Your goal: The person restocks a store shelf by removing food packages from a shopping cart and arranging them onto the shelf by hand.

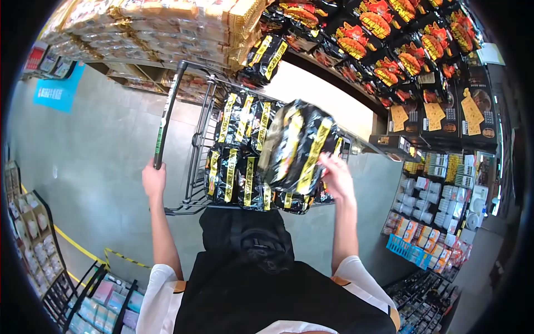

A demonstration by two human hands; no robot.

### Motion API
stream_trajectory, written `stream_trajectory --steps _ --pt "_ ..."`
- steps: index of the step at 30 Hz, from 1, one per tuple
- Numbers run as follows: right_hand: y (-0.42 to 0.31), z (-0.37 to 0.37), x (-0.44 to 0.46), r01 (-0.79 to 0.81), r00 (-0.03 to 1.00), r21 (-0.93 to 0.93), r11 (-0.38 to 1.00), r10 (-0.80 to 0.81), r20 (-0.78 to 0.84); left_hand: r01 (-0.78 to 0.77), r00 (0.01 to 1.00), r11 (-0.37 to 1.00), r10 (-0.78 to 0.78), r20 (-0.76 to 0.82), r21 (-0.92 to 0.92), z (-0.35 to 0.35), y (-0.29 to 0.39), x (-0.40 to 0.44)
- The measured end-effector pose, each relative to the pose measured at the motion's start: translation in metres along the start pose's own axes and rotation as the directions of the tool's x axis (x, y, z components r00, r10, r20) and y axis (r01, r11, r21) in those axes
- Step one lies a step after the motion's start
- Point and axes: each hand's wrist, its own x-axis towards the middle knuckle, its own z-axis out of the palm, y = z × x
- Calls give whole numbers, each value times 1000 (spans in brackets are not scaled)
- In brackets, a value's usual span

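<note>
My left hand (154, 179) is wrapped round the end of the cart's handlebar (168, 114), on the left of the shopping cart (194, 167). In my right hand (337, 177) is a shiny black snack packet (300, 147) with yellow lettered strips, gripped at its right edge. It is slightly blurred and tilted above the cart. Several like packets (229, 175) stand packed in rows in the cart below it. The held packet hides part of those rows. Another such packet (266, 58) lies beyond the cart's far rim.
Gold-wrapped packets (167, 33) are stacked at the upper left. Black packets with red and orange pictures (378, 33) fill a display at the upper right, beside black boxes (434, 117). Shelves with a blue basket (409, 250) stand at right, and racks (39, 239) at left.
</note>
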Motion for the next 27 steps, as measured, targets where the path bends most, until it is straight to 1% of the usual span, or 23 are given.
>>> stream_trajectory --steps 1,2,3,4,5,6,7,9,11,12,13,15,16,17,19,20,22,23,25,26,27 --pt "-22 -5 7 14 998 8 1000 -15 55 -8 1000 1000 8 1 -4 1 -2 0" --pt "-40 -3 15 65 997 21 998 -66 30 -5 1000 1000 5 1 -11 2 -4 1" --pt "-52 -14 33 76 994 27 997 -78 81 -15 1000 1000 15 -11 4 3 -6 2" --pt "-59 -21 53 127 991 -30 991 -126 41 -24 999 1000 24 -22 21 5 -7 3" --pt "-74 -13 65 167 986 -35 985 -167 26 -19 1000 1000 19 -23 16 5 -7 3" --pt "-71 -28 97 173 984 -60 983 -175 -34 -22 1000 1000 22 -11 18 3 -6 2" --pt "-74 -33 119 219 976 16 976 -219 9 -28 1000 999 28 1 24 2 -6 2" --pt "-71 -18 157 289 952 47 956 -281 -124 -25 1000 1000 25 -8 16 5 -9 4" --pt "-58 -29 202 317 946 -57 947 -321 -56 -22 1000 1000 22 -21 10 4 -6 4" --pt "-50 -28 222 342 938 -49 939 -344 -51 -16 1000 999 16 3 37 0 -1 3" --pt "-40 -30 242 341 936 -78 937 -346 -58 -10 1000 998 8 26 64 -3 1 3" --pt "-14 -29 270 301 946 -135 944 -314 -83 2 1000 998 -4 23 67 0 -4 4" --pt "-3 -24 280 254 956 -166 953 -273 -104 6 1000 998 -8 22 66 1 -5 5" --pt "12 -20 285 245 946 -184 952 -276 -169 15 1000 998 -17 20 65 2 -4 6" --pt "17 -16 295 271 952 -96 958 -282 -122 45 999 996 -47 28 80 1 -1 5" --pt "12 -19 301 247 961 -121 961 -259 -95 55 998 995 -58 28 82 1 0 4" --pt "-6 -18 303 225 973 -168 960 -231 -17 16 1000 998 -16 -1 54 0 2 2" --pt "-11 -11 306 235 969 -157 959 -244 -46 17 1000 998 -17 1 60 -1 4 4" --pt "-17 -12 319 174 984 -139 975 -175 4 64 997 993 -68 42 99 -2 6 4" --pt "-16 -13 327 160 986 -83 984 -156 50 66 997 992 -71 43 106 -2 6 3" --pt "-16 -9 332 141 989 -52 989 -138 56 55 998 992 -58 24 110 -1 7 4"
